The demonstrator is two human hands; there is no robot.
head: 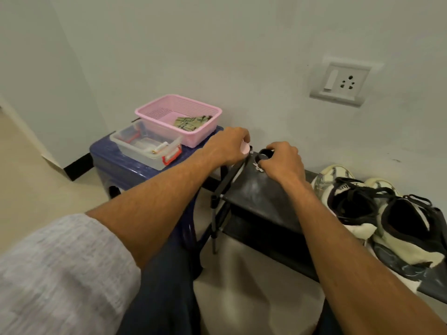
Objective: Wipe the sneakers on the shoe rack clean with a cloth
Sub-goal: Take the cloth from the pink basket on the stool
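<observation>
Pinches a pink cap [246,148] in the fingers [242,135] of the left hand [227,146]; grips a small black pot [263,155] with the right hand [283,162] at the shoe rack's [256,189] left end, likely steadying it for opening. Leaves the sneakers [377,209] untouched at the rack's right end, the cloth [191,122] waiting in a basket [154,110] left of the rack.

A stool [116,163] stood left of the shoe rack [256,189], beside the wall [217,56]. On the stool a basket [154,110] sat at the back with a cloth [191,122] in it, a box [135,146] touching it in front. The sneakers [362,209] lay on the rack's top shelf, to the right. At its far left corner the right hand [281,160] held a jar [264,154], the left hand [227,146] a lid [245,148] beside it.
</observation>
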